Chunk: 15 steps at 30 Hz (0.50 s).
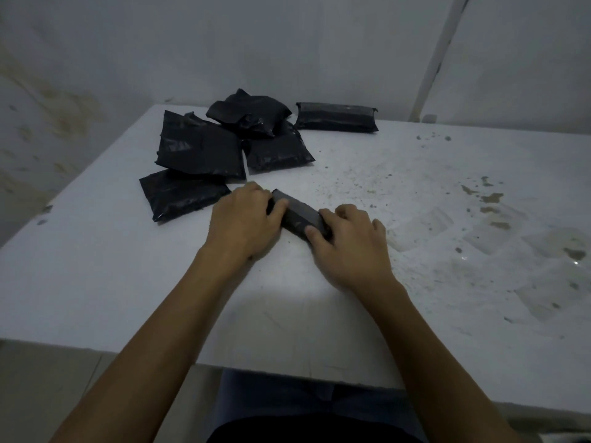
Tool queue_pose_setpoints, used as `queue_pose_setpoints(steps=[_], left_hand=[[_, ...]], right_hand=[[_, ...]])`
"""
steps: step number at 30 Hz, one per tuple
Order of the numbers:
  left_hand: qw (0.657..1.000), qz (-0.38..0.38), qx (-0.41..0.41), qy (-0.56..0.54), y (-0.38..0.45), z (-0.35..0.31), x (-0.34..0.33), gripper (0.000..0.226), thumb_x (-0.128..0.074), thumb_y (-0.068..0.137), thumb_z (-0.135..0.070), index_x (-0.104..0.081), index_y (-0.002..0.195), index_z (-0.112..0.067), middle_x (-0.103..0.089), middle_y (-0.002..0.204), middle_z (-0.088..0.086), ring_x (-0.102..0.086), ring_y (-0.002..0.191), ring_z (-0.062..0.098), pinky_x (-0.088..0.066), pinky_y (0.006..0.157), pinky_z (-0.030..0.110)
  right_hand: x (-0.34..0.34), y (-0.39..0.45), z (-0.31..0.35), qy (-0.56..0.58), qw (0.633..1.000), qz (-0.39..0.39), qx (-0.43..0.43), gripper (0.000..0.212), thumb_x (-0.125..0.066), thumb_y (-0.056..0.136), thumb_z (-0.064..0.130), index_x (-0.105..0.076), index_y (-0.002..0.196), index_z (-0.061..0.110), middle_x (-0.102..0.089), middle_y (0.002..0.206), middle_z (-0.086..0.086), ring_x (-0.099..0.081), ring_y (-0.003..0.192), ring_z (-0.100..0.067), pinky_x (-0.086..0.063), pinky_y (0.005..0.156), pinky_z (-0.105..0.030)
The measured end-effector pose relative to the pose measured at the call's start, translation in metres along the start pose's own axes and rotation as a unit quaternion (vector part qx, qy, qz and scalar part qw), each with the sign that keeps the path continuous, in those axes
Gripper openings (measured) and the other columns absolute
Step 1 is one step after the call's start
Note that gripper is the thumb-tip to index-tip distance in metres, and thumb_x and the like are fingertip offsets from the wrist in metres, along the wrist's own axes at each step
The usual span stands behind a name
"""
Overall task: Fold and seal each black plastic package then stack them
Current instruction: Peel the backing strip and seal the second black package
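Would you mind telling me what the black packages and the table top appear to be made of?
The black packages look like thin plastic film, slightly glossy: they crease and show dull glints. The folded package held between left hand and right hand looks alike. The table top seems a hard white matt board, stained; its material is unclear.

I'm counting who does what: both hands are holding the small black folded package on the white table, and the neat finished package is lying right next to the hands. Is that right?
Not quite. Both hands, left hand and right hand, do hold the small folded black plastic package on the white table, but the neat finished black package lies far off at the table's back edge. The head view shows it.
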<state>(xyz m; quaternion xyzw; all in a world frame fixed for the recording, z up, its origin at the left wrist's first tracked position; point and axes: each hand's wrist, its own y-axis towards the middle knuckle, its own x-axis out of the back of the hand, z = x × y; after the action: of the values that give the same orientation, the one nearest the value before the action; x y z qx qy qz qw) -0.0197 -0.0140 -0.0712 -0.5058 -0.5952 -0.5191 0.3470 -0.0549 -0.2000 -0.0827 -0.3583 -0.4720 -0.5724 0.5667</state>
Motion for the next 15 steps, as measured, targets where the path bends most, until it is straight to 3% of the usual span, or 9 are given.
queue_pose_setpoints(steps=[2,3,6,9,12,15], left_hand=[[0.998,-0.054,-0.032,-0.023,0.003,0.001,0.001,0.032,-0.054,0.101,-0.041,-0.067,0.120,-0.018,-0.061,0.129,0.000,-0.061,0.108,0.022,-0.049,0.089,0.037],[0.995,-0.040,-0.079,-0.049,0.005,0.003,0.000,0.031,-0.056,0.101,-0.037,-0.065,0.127,-0.021,-0.058,0.138,-0.001,-0.059,0.119,0.021,-0.047,0.096,0.037],[0.970,0.108,-0.200,-0.088,0.006,0.006,-0.004,0.047,-0.044,0.108,-0.037,-0.045,0.154,-0.024,-0.035,0.166,-0.002,-0.029,0.153,0.016,-0.028,0.124,0.040],[0.969,0.145,-0.185,-0.078,-0.003,0.005,-0.015,0.057,-0.030,0.111,-0.043,-0.022,0.164,-0.024,-0.019,0.171,-0.003,-0.011,0.159,0.012,-0.011,0.130,0.038],[0.973,0.126,-0.179,-0.074,-0.011,0.004,-0.022,0.057,-0.025,0.112,-0.041,-0.016,0.166,-0.025,-0.014,0.172,-0.006,-0.008,0.159,0.014,-0.006,0.128,0.034],[0.978,0.124,-0.158,-0.054,-0.014,0.003,-0.024,0.059,-0.021,0.112,-0.043,-0.010,0.166,-0.024,-0.009,0.173,-0.004,-0.004,0.159,0.013,-0.001,0.126,0.029]], right_hand=[[0.004,0.006,-0.004,0.002,1.000,0.014,0.006,0.046,-0.042,0.101,0.052,-0.056,0.138,0.029,-0.049,0.138,-0.001,-0.044,0.128,-0.021,-0.028,0.115,-0.052],[0.005,0.009,-0.006,0.003,1.000,0.023,0.015,0.045,-0.043,0.101,0.049,-0.054,0.139,0.027,-0.047,0.141,-0.002,-0.042,0.132,-0.022,-0.026,0.117,-0.053],[0.011,0.017,-0.008,0.014,0.998,0.049,0.034,0.054,-0.043,0.104,0.033,-0.036,0.155,0.021,-0.034,0.160,-0.006,-0.028,0.149,-0.023,-0.012,0.126,-0.054],[0.010,0.021,0.001,0.002,0.995,0.050,0.084,0.066,-0.042,0.103,0.022,-0.015,0.163,0.013,-0.014,0.171,-0.008,-0.010,0.157,-0.022,-0.001,0.128,-0.048],[-0.005,0.018,0.013,0.000,0.988,0.080,0.135,0.071,-0.034,0.106,0.033,0.000,0.164,0.010,0.000,0.172,-0.010,0.000,0.159,-0.021,0.002,0.129,-0.044],[-0.016,0.017,0.011,-0.006,0.988,0.083,0.130,0.077,-0.031,0.106,0.045,0.006,0.163,0.011,0.005,0.172,-0.008,0.005,0.159,-0.018,0.005,0.129,-0.038]])
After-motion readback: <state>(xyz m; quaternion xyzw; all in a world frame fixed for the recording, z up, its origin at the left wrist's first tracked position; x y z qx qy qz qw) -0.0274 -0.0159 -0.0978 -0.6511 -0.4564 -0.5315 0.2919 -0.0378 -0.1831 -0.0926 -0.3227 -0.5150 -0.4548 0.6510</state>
